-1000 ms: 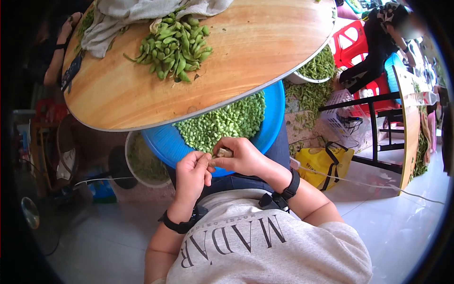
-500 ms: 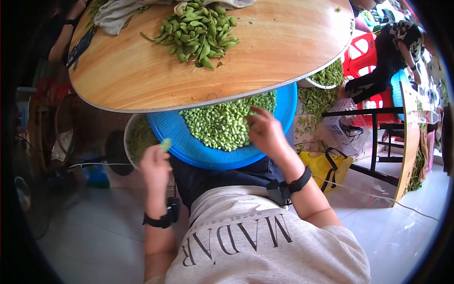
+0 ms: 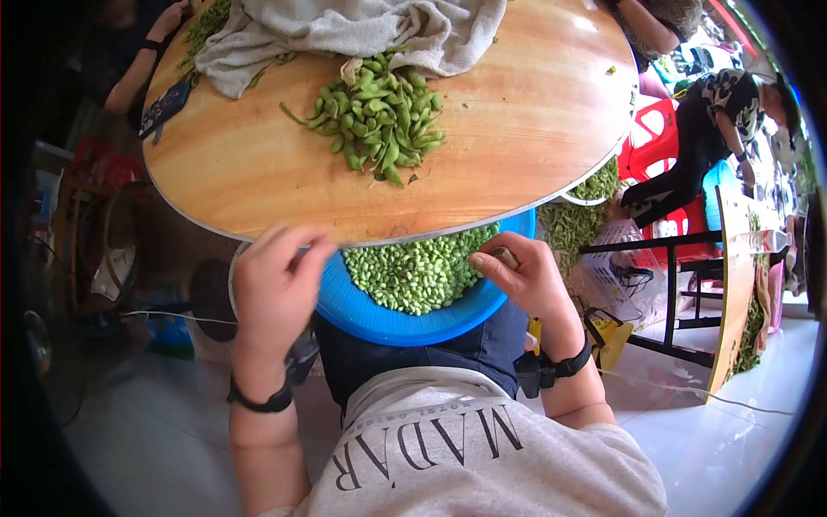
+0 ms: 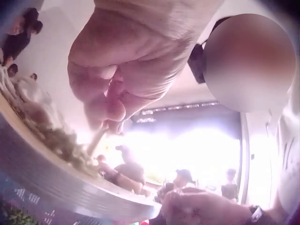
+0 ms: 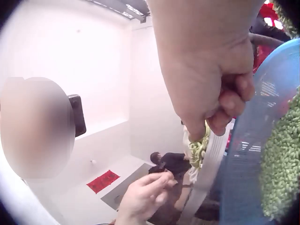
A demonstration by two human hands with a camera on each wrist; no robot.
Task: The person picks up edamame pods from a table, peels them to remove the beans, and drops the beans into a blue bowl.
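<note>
Where the bench overhangs the blue basin, both grips work at its near edge. Left grip: blurred, raised beside the bench edge, fingers bent inward, narrow; cannot tell whether anything small sits between the fingertips. Right grip: over the basin's right side, narrow, fingers curled and thumb near the index finger; their inner side is partly hidden, contents unclear.

Shelled beans: loose in the basin, just left of the right grip and to the right of the left one, between the two. Green pods: heaped on the bench, forward and right of the left grip, forward and left of the right grip, well apart from both. Grey cloth: rumpled, directly beyond the pods. Patterned dark object: at the bench's left edge, forward and left of the left grip. Yellow bag: on the floor, right of the right grip.
</note>
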